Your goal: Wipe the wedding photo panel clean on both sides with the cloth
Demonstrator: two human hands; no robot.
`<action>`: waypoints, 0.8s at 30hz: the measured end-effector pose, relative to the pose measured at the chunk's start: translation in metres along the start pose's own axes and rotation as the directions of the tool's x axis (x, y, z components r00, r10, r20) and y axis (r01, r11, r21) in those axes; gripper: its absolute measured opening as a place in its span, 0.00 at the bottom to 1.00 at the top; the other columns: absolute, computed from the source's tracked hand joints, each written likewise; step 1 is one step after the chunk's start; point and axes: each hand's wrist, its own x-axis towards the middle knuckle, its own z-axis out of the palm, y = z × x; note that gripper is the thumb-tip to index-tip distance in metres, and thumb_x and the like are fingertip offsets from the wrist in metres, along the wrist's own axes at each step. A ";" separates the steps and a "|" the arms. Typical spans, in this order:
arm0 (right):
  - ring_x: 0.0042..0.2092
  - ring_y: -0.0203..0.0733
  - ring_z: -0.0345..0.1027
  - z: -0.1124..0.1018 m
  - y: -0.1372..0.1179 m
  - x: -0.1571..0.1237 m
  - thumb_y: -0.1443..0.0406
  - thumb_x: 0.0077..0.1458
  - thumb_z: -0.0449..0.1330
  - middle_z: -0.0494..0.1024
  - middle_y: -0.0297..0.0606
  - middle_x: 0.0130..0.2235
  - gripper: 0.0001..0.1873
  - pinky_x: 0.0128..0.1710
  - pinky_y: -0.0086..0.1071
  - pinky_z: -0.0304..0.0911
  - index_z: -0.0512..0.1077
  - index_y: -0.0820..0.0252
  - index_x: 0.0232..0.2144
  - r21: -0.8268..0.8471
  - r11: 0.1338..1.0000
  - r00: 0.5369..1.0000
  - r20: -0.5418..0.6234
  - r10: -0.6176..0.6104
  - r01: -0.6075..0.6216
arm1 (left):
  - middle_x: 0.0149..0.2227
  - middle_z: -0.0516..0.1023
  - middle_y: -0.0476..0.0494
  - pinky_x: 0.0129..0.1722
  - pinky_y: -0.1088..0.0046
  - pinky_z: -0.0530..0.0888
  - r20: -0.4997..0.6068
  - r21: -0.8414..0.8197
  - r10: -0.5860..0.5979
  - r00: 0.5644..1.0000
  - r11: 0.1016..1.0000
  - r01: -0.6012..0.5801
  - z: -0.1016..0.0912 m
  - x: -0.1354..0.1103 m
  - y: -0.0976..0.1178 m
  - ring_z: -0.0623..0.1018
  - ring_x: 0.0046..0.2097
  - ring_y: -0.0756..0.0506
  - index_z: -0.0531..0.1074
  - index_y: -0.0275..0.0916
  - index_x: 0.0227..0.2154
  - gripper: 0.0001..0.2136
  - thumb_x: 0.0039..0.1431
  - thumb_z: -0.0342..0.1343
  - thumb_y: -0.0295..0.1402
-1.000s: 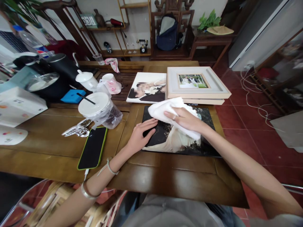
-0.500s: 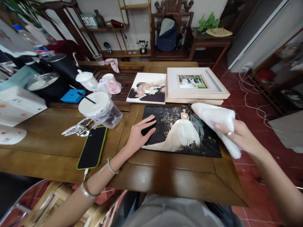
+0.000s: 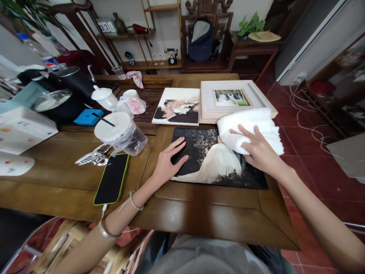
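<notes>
Both sets of fingers look spread, unclenched: the left hand seemingly steadies the dark photo panel, the right hand apparently pressing the white cloth flat.

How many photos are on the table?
3: the dark wedding photo under the left hand, the white photo panel behind it, the framed photo beside that. More may be hidden.

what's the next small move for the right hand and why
Probably slide the white cloth toward the dark photo panel's lower right corner: the right hand has it over the upper right, while the left hand rests at the left edge.
</notes>
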 end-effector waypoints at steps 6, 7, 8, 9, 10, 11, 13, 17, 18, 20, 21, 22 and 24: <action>0.67 0.56 0.41 -0.020 -0.057 -0.037 0.79 0.35 0.49 0.58 0.40 0.64 0.17 0.62 0.63 0.47 0.71 0.60 0.26 0.164 0.986 0.994 0.094 -0.052 0.036 | 0.58 0.69 0.39 0.61 0.56 0.65 0.009 0.028 -0.015 1.000 0.999 0.015 0.004 0.000 -0.001 0.68 0.60 0.42 0.71 0.38 0.51 0.17 0.59 0.56 0.35; 0.67 0.57 0.41 -0.024 -0.071 -0.045 0.78 0.34 0.50 0.59 0.39 0.63 0.18 0.61 0.64 0.47 0.72 0.59 0.26 0.205 0.978 0.992 0.104 -0.072 0.049 | 0.58 0.69 0.39 0.61 0.56 0.65 0.013 0.029 -0.018 1.000 0.999 0.017 0.004 0.000 -0.001 0.68 0.61 0.42 0.71 0.38 0.52 0.18 0.59 0.56 0.35; 0.67 0.58 0.43 -0.026 -0.085 -0.053 0.77 0.33 0.51 0.59 0.37 0.63 0.17 0.62 0.63 0.47 0.72 0.57 0.26 0.257 0.963 0.991 0.088 -0.100 0.074 | 0.58 0.69 0.39 0.61 0.56 0.65 0.019 0.028 -0.018 1.000 0.999 0.018 0.004 -0.001 -0.001 0.68 0.61 0.42 0.71 0.38 0.52 0.18 0.59 0.56 0.35; 0.66 0.57 0.44 -0.027 -0.097 -0.059 0.77 0.33 0.51 0.60 0.34 0.63 0.17 0.63 0.62 0.43 0.72 0.56 0.25 0.312 0.946 0.989 0.088 -0.120 0.087 | 0.59 0.68 0.39 0.61 0.56 0.64 0.024 0.024 -0.017 1.000 1.000 0.017 0.004 -0.001 -0.002 0.67 0.61 0.42 0.71 0.38 0.52 0.18 0.60 0.56 0.34; 0.66 0.57 0.45 -0.027 -0.106 -0.065 0.76 0.33 0.51 0.59 0.32 0.63 0.17 0.65 0.62 0.39 0.72 0.55 0.25 0.352 0.933 0.987 0.107 -0.119 0.075 | 0.59 0.68 0.39 0.61 0.56 0.64 0.029 0.021 -0.015 0.999 1.000 0.014 0.004 -0.001 -0.002 0.67 0.61 0.42 0.70 0.38 0.53 0.18 0.60 0.55 0.34; 0.66 0.56 0.45 -0.028 -0.112 -0.068 0.76 0.33 0.51 0.59 0.31 0.63 0.16 0.66 0.60 0.35 0.71 0.55 0.24 0.385 0.920 0.985 0.118 -0.129 0.074 | 0.59 0.68 0.39 0.62 0.56 0.64 0.033 0.017 -0.012 0.999 1.000 0.011 0.004 -0.001 -0.003 0.66 0.61 0.42 0.70 0.38 0.53 0.18 0.60 0.55 0.34; 0.66 0.54 0.46 -0.030 -0.113 -0.070 0.76 0.34 0.51 0.59 0.30 0.63 0.14 0.67 0.57 0.30 0.69 0.57 0.24 0.416 0.906 0.978 0.141 -0.152 0.081 | 0.59 0.68 0.39 0.62 0.56 0.63 0.038 0.014 -0.007 0.999 1.000 0.006 0.003 0.000 -0.004 0.66 0.62 0.42 0.70 0.38 0.53 0.18 0.60 0.55 0.34; 0.67 0.49 0.46 -0.039 -0.086 -0.059 0.78 0.33 0.49 0.56 0.29 0.64 0.15 0.69 0.49 0.42 0.66 0.57 0.24 0.335 0.932 0.969 0.145 -0.199 0.141 | 0.58 0.69 0.39 0.62 0.57 0.63 0.040 0.012 -0.002 0.999 1.000 0.001 0.003 0.000 -0.004 0.66 0.62 0.42 0.71 0.37 0.52 0.18 0.60 0.55 0.34; 0.67 0.50 0.45 -0.041 -0.078 -0.054 0.79 0.34 0.49 0.55 0.28 0.65 0.16 0.68 0.48 0.47 0.66 0.57 0.25 0.303 0.945 0.972 0.153 -0.179 0.126 | 0.58 0.69 0.39 0.62 0.57 0.63 0.038 0.009 -0.003 0.999 1.000 0.003 0.003 0.000 -0.004 0.66 0.62 0.42 0.71 0.37 0.52 0.18 0.60 0.55 0.34; 0.67 0.53 0.45 -0.040 -0.060 -0.043 0.79 0.36 0.49 0.53 0.29 0.66 0.15 0.64 0.51 0.54 0.65 0.57 0.25 0.260 0.965 0.981 0.168 -0.094 0.048 | 0.58 0.69 0.39 0.62 0.57 0.63 0.039 0.003 -0.009 0.999 1.000 0.009 0.003 0.000 -0.004 0.66 0.62 0.42 0.71 0.37 0.52 0.18 0.60 0.55 0.35; 0.66 0.54 0.46 -0.038 -0.051 -0.037 0.78 0.37 0.49 0.53 0.31 0.66 0.14 0.62 0.52 0.56 0.65 0.58 0.25 0.250 0.968 0.985 0.166 -0.048 0.005 | 0.59 0.68 0.39 0.62 0.57 0.63 0.041 0.000 -0.011 0.999 1.000 0.012 0.003 0.000 -0.004 0.66 0.62 0.42 0.71 0.37 0.53 0.18 0.60 0.55 0.35; 0.66 0.55 0.47 -0.034 -0.043 -0.030 0.78 0.39 0.49 0.55 0.34 0.65 0.13 0.61 0.54 0.57 0.65 0.58 0.26 0.244 0.969 0.988 0.156 -0.011 -0.028 | 0.59 0.68 0.39 0.62 0.57 0.63 0.043 -0.003 -0.013 0.999 1.000 0.013 0.003 0.001 -0.004 0.66 0.62 0.42 0.70 0.38 0.53 0.18 0.60 0.55 0.35; 0.65 0.55 0.51 -0.026 -0.027 -0.017 0.77 0.41 0.49 0.59 0.40 0.63 0.13 0.62 0.54 0.55 0.66 0.59 0.28 0.225 0.973 0.995 0.097 0.036 -0.057 | 0.59 0.68 0.39 0.62 0.56 0.62 0.045 -0.007 -0.014 0.999 1.000 0.015 0.003 0.001 -0.005 0.66 0.62 0.42 0.70 0.38 0.53 0.18 0.60 0.55 0.35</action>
